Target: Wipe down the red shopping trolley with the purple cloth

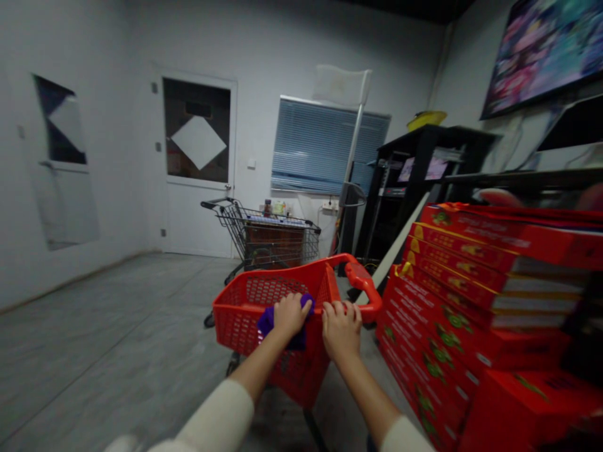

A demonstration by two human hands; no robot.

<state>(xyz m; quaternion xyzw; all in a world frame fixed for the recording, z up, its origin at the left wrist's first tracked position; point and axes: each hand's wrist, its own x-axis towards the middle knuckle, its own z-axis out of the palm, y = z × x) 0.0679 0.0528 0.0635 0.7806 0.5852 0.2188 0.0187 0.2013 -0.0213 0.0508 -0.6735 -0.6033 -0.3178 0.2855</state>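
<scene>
The left hand (289,314) closes around a purple cloth (266,321) at the red cart's rim (271,309); the right hand (342,326) curls its fingers over that rim, beside the cart's handle (365,284). Beneath the cart, grey floor (117,339); behind it, 1 wire cart (234,221); to its right, red boxes (438,333).

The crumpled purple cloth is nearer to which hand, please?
Left. The left hand is on the crumpled purple cloth, at the rim of the red plastic basket; the right hand is on the rim farther right, apart from the cloth.

Pale walls (264,50), grey floor (117,339), blue blinds (306,147)
</scene>
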